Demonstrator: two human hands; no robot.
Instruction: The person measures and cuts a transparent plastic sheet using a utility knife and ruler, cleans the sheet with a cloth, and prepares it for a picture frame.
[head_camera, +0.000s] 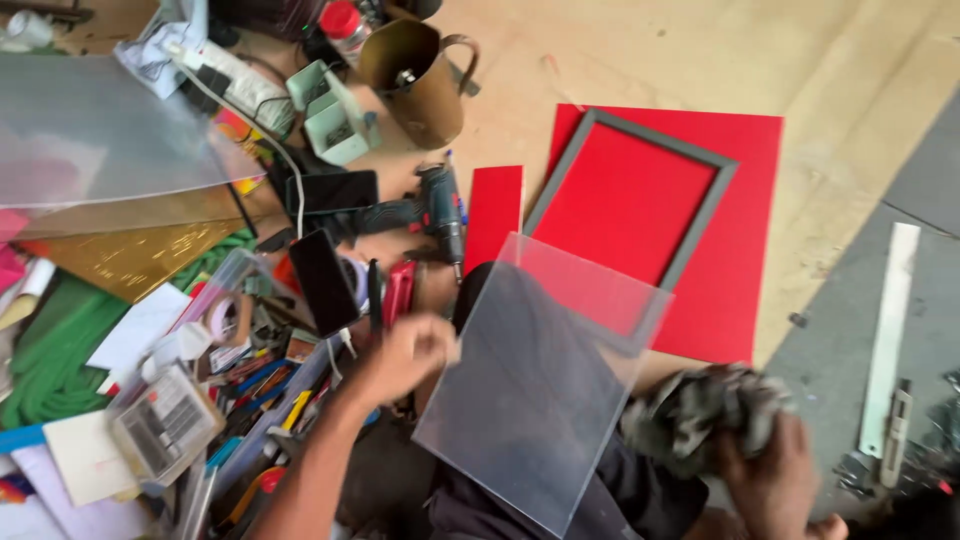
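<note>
My left hand pinches the left edge of a clear rectangular sheet and holds it tilted above my lap. My right hand grips a crumpled dark mottled cloth just off the sheet's right edge. Beyond the sheet, a grey rectangular frame lies on a large red sheet on the plywood floor. A narrow red strip lies left of the frame.
A cordless drill, two dark phones, a brass-coloured jug, a gold foil sheet, green material and several small tools crowd the left. A metal ruler and a utility knife lie at the right.
</note>
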